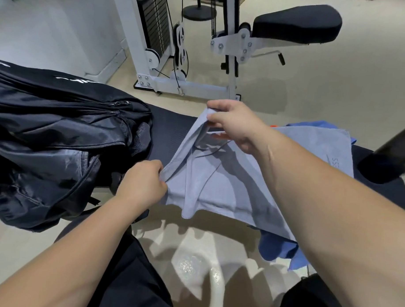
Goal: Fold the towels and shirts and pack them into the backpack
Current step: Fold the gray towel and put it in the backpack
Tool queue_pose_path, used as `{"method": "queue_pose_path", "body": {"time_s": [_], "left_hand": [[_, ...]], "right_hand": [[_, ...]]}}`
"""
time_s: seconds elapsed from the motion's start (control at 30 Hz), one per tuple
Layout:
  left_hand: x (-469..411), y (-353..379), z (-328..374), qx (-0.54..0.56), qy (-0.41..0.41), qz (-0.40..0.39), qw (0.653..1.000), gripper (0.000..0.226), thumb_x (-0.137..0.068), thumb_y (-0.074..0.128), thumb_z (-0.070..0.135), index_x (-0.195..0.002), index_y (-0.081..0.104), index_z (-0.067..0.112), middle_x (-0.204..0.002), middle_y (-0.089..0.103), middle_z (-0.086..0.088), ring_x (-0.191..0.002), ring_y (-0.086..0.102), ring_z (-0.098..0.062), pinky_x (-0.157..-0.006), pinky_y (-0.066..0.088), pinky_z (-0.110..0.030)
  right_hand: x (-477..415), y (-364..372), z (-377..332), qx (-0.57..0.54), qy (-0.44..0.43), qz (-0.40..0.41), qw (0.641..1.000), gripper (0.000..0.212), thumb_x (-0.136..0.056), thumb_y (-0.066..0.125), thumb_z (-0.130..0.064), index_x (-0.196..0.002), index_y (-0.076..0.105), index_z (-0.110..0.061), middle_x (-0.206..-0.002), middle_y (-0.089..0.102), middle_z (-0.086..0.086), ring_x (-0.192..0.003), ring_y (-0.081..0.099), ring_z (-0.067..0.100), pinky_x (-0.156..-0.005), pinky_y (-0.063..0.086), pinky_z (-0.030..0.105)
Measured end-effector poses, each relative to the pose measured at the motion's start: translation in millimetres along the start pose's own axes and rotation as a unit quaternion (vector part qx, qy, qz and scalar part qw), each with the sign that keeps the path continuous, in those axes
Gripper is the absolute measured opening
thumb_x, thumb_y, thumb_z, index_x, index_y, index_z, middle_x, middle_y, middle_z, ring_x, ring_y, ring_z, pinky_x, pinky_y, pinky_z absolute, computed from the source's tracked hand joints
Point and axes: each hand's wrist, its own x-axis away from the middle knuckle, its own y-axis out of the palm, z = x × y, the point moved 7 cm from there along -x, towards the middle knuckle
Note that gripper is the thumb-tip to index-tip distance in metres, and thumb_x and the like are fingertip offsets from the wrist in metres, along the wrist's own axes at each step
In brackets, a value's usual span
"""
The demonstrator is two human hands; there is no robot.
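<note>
Head: both hands (234, 124) pinching towel (219, 181)

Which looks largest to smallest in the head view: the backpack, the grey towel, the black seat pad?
1. backpack
2. grey towel
3. black seat pad, though it sits farther from the camera, so its true rank is unsure.
</note>
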Motion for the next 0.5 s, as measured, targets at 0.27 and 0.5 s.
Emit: {"method": "queue_pose_path", "body": {"time_s": [0.27, 0.5], "left_hand": [[28.0, -69.4, 10.1, -0.019, 0.055, 0.078, 0.995, 0.012, -0.099, 0.047, 0.018, -0.089, 0.04, 0.018, -0.063, 0.052, -0.006, -0.057, 0.048, -0.031, -0.052, 0.041, -0.043], [27.6, -122.2, 11.4, 0.029, 0.025, 0.117, 0.992, 0.006, -0.096, 0.06, 0.026, -0.101, 0.057, 0.025, -0.074, 0.062, 0.005, -0.072, 0.056, -0.021, -0.059, 0.039, -0.036]], "right_hand": [[-26.2, 32.4, -24.1, -0.058, 0.044, -0.032, 0.997, 0.051, -0.093, 0.051, -0.004, -0.14, 0.055, -0.023, -0.107, 0.061, 0.006, -0.078, 0.053, 0.02, -0.085, 0.057, 0.048], [-37.7, 61.1, -62.2, -0.088, 0.027, -0.07, 0.993, 0.041, -0.093, 0.046, -0.002, -0.117, 0.066, -0.028, -0.108, 0.064, 0.012, -0.124, 0.058, 0.034, -0.103, 0.048, 0.054]]}}
